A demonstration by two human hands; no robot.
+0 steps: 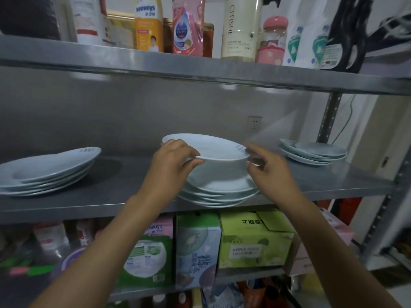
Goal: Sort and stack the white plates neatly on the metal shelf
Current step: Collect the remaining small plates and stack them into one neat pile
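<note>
Both hands hold 1 white plate [209, 150] by its rim above the middle stack [219, 192] on the metal shelf [115, 187]: the left hand [175, 161] pinches its left edge, the right hand [266, 165] its right edge.

Bare shelf [124, 174] btwn left stack [47, 172] & mid stack [219, 192]; upper shelf [200, 70] well overhead.

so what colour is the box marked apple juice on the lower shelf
Light green, with a pale label; the apple juice box shows clearly in the head view.
</note>
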